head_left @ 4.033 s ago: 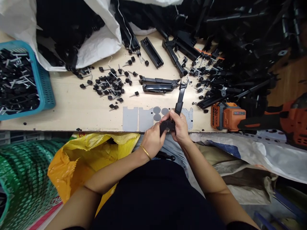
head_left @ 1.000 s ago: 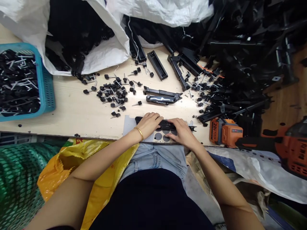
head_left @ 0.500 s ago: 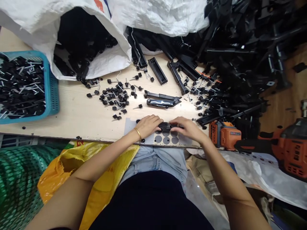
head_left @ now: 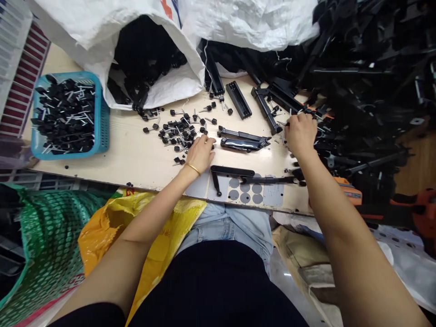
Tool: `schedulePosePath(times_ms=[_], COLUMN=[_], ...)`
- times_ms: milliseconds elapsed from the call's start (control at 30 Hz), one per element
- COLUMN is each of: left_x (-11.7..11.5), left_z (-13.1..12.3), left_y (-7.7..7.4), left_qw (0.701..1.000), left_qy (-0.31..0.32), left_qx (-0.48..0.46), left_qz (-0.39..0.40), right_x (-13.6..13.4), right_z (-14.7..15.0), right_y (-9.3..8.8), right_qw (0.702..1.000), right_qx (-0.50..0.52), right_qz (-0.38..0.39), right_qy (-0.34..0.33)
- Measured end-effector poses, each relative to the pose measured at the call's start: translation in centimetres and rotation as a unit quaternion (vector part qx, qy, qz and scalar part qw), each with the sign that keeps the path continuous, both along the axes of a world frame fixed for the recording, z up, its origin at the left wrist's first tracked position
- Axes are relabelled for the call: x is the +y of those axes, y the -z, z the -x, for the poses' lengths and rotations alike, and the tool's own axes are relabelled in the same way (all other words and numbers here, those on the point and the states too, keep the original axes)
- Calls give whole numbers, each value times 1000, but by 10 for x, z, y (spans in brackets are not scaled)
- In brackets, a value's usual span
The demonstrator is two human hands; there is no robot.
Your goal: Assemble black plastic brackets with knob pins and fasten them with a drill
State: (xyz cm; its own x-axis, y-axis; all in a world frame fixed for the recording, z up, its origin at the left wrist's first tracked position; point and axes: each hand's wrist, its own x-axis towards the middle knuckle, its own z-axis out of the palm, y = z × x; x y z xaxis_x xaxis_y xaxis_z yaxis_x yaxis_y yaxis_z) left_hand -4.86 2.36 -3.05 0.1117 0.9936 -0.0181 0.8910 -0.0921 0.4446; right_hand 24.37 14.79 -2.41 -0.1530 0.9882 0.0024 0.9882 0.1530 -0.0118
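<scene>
My left hand (head_left: 200, 153) is over the right edge of a pile of black-headed knob screws (head_left: 177, 131). Its thumb stands apart from the fingers, whose tips touch down among the screws. To the right, my right hand (head_left: 302, 131) dips into a heap of small black and metal parts. Its fingers are curled and their tips hidden, so what they pinch cannot be made out. Between my arms, a black jointed arm (head_left: 235, 171) lies unfolded near the table's front edge. Behind it rests a folded black bracket (head_left: 241, 144).
A blue basket (head_left: 105, 122) of knob screws stands at the left. White sacks (head_left: 184, 86) with black parts line the back. A black channel piece (head_left: 239, 100) lies behind the folded bracket. An orange power-tool battery (head_left: 350, 190) is at the right, and a dark heap of parts fills the back right.
Both hands have let go of the black jointed arm, which now lies on the table. My left hand moved up to the screw pile, my right hand to the right-hand heap. The view shifted left.
</scene>
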Motion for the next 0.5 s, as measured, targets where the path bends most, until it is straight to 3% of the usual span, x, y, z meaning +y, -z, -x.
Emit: schedulePosePath(times_ms=[67, 167, 300, 400, 500], left_x=[7, -1, -37, -56, -60], left_z=[11, 20, 22, 16, 11], left_y=[4, 1, -4, 7, 19], left_qw=[999, 979, 890, 852, 855], left_qy=[-17, -44, -100, -137, -146], left_qx=[-29, -198, -445, -505, -497], left_qz=[15, -11, 9, 22, 6], right_x=[-5, -20, -59, -81, -85], right_z=[-1, -6, -16, -19, -16], right_y=[-3, -11, -17, -10, 2], right_qw=[1000, 995, 980, 979, 984], right_qx=[15, 74, 188, 199, 180], right_qz=[-1, -11, -41, -21, 10], right_qy=[7, 60, 60, 34, 3])
